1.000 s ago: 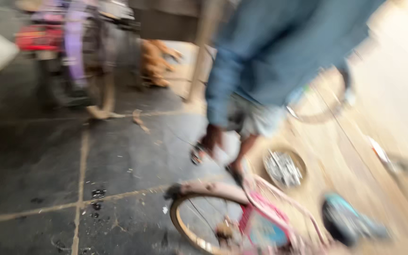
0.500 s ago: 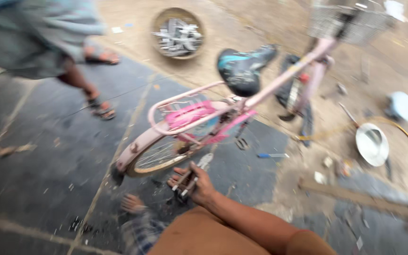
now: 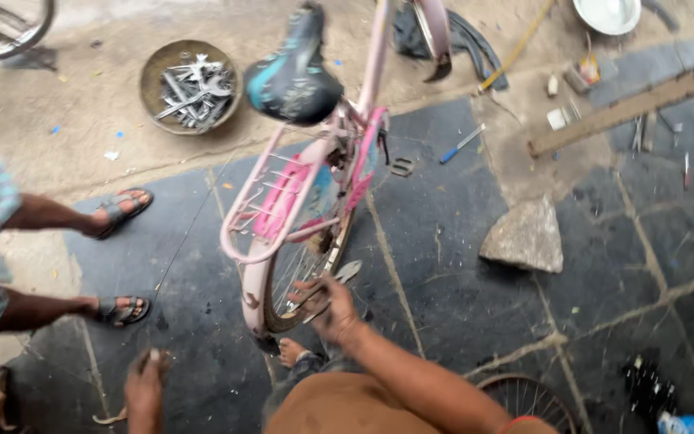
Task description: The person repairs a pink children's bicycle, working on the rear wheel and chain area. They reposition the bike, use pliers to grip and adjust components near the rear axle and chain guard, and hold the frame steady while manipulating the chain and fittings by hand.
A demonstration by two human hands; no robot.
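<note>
The pink bicycle [image 3: 315,201] stands on the dark stone floor [image 3: 459,265], rear wheel [image 3: 299,273] nearest. The right hand [image 3: 327,305] rests on the wheel, apparently gripping a slim tool. The left hand [image 3: 144,390] hangs free, its grip unclear. Judged heavy, rigid and tip-prone; best held by frame or rack. A rock [image 3: 524,237] crowds the right; another person's sandalled feet [image 3: 122,257] the left.

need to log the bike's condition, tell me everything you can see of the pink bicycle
The pink bicycle stands on dark stone tiles, seen from behind and above. It has a pink frame, a pink rear rack and mudguard, a worn black and teal saddle and a spoked rear wheel. The paint looks grimy. The right hand touches the rear wheel, with a metal tool at its fingers. The left hand is off the bicycle.
</note>
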